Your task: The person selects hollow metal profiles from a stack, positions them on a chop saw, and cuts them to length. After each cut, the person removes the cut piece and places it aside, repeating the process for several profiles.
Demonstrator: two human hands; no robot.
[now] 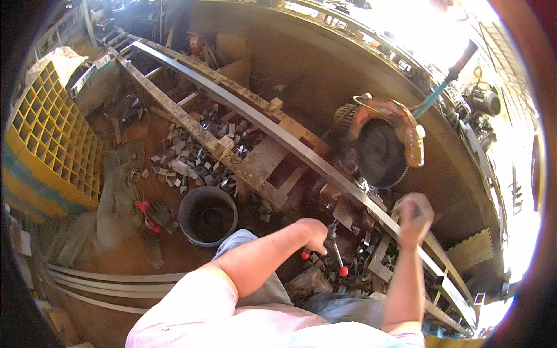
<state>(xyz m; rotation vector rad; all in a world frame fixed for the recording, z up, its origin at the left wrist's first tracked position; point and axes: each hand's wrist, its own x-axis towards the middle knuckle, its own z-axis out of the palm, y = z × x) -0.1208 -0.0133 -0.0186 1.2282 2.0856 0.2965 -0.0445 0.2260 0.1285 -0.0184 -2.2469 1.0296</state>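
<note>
My left hand [315, 235] is closed at a metal crank handle [337, 255] with red ball ends, low on the saw frame. My right hand [413, 217] is raised just right of a long square steel tube [267, 124]; motion smears its fingers, and I cannot make out whether something is in them. The tube runs diagonally along the frame from the far left to the near right. Beyond my hands stands a cut-off saw [387, 136] with an orange guard and a dark round blade, which is beside the tube. A teal lever [438, 95] rises from it.
Many short cut tube pieces [200, 156] lie heaped under the frame rails [156, 90]. A dark bucket [208, 216] stands left of my left arm. Yellow-ended square tubes [55, 133] are stacked at the left. Long strips [116, 281] lie on the floor near me.
</note>
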